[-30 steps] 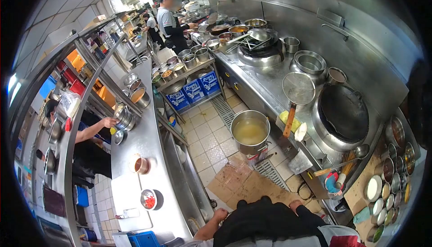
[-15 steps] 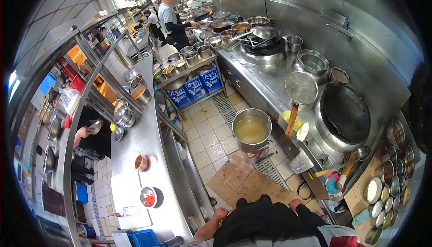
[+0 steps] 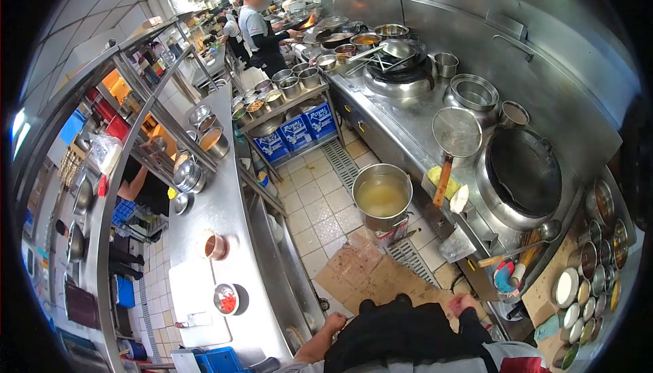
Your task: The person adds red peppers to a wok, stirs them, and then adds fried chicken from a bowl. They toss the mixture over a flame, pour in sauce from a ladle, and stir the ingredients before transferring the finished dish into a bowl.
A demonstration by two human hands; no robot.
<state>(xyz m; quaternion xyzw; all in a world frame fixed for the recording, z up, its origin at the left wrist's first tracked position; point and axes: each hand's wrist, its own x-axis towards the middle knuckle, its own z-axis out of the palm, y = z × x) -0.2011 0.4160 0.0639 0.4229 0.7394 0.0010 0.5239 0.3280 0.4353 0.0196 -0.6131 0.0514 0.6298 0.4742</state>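
Observation:
My left hand [image 3: 335, 322] is low beside the black apron [image 3: 401, 335], between it and the steel counter, its fingers curled; I cannot tell what is in them. On the apron's other side, my right hand [image 3: 464, 303] hangs a little blurred below the stove front, its fingers not clear. Ahead on the tiled floor stands a tall steel pot [image 3: 382, 196] of cloudy yellowish liquid. Flattened cardboard [image 3: 371, 274] lies between my feet and the pot.
Left counter: a cutting board [image 3: 189, 291] with a knife [image 3: 194, 320], a bowl of red pieces [image 3: 226, 299], a copper-coloured pot [image 3: 212, 245]. Right stove: a wok [image 3: 524, 169], a strainer [image 3: 457, 131], a ladle [image 3: 548, 230]. A co-worker [image 3: 258, 29] stands at the far woks.
My right hand has shifted slightly right and up; my left hand stays nearly still. Flame now shows at the co-worker's wok. Behind the left shelf, another person's hand and bowl have moved.

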